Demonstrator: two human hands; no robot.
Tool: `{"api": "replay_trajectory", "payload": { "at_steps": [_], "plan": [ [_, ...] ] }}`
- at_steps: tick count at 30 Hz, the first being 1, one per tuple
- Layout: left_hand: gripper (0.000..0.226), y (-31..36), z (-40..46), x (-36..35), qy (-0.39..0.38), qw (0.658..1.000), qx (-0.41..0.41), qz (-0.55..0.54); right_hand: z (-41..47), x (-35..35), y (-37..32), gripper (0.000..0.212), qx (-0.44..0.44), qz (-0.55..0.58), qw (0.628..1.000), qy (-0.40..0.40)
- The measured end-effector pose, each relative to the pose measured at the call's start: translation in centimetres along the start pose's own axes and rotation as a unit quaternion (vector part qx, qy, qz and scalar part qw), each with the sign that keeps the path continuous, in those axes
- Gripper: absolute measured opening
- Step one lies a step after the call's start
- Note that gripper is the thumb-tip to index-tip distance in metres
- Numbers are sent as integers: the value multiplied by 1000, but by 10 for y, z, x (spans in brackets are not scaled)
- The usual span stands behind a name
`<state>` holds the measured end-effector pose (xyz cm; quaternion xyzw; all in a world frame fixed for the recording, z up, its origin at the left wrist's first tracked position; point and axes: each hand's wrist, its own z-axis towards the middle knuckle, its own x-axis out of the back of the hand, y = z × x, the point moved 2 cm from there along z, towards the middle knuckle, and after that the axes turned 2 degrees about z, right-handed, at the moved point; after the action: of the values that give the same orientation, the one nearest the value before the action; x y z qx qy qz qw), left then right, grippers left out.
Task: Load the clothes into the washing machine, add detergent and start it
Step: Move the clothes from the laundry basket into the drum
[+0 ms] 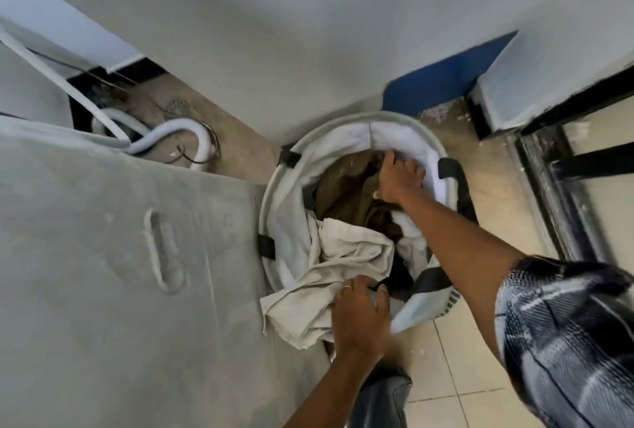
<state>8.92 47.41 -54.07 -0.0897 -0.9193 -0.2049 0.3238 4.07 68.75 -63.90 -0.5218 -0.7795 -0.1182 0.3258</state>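
My left hand (358, 316) grips the pale cloth (343, 256) at the laundry basket's (274, 194) near rim; my right hand (398, 177) clutches brown clothes (346, 187) inside. Washing machine (120, 256) beside it, lid closed. Loading, detergent, start all outstanding.

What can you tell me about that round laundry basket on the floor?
The laundry basket is round, soft-sided, white fabric with a stiff pale rim and dark straps and handles. It stands open on the tiled floor, in the corner beside the covered washing machine. Inside lie brown clothes and a cream cloth spilling over the near rim. The right hand reaches in at the far side; the left hand grips the cream cloth.
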Motion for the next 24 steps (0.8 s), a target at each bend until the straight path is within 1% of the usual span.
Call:
{"api": "replay_trajectory", "payload": {
  "at_steps": [2, 3, 4, 5, 7, 10, 13, 15, 16, 18, 21, 24],
  "plan": [
    [31, -13, -8, -12, -7, 1000, 10, -15, -6, -19, 4, 54, 16, -61, 997, -37],
    [30, -18, -13, -13, -11, 1000, 15, -16, -14, -29, 6, 41, 26, -74, 995, -55],
    [28, -21, -20, -13, -15, 1000, 22, -16, -26, -37, 10, 34, 38, -76, 994, -69],
    [27, -23, -27, -9, -18, 999, 26, -13, -40, -45, 14, 31, 48, -69, 993, -79],
    [29, -21, -39, 5, -22, 999, 29, 3, -74, -49, 19, 31, 56, -31, 993, -99],
    [34, -5, -57, 37, -19, 999, 32, 18, -129, -34, 21, 31, 76, 70, 989, -107],
    [31, 23, -81, 76, -6, 999, 30, -32, -188, 10, 17, 20, 107, 169, 973, -111],
    [36, 42, -100, 106, 15, 996, 23, -80, -231, 49, 16, 25, 122, 224, 959, -123],
    [43, 49, -110, 121, 27, 995, 20, -98, -255, 71, 15, 29, 124, 259, 950, -127],
    [63, 60, -128, 144, 40, 992, 12, -116, -300, 111, 12, 33, 120, 348, 916, -157],
    [97, 69, -154, 170, 25, 991, -33, -125, -367, 167, 6, 36, 144, 455, 860, -182],
    [123, 69, -175, 185, 11, 993, -62, -100, -424, 223, 1, 40, 193, 569, 777, -188]
  ]
}}
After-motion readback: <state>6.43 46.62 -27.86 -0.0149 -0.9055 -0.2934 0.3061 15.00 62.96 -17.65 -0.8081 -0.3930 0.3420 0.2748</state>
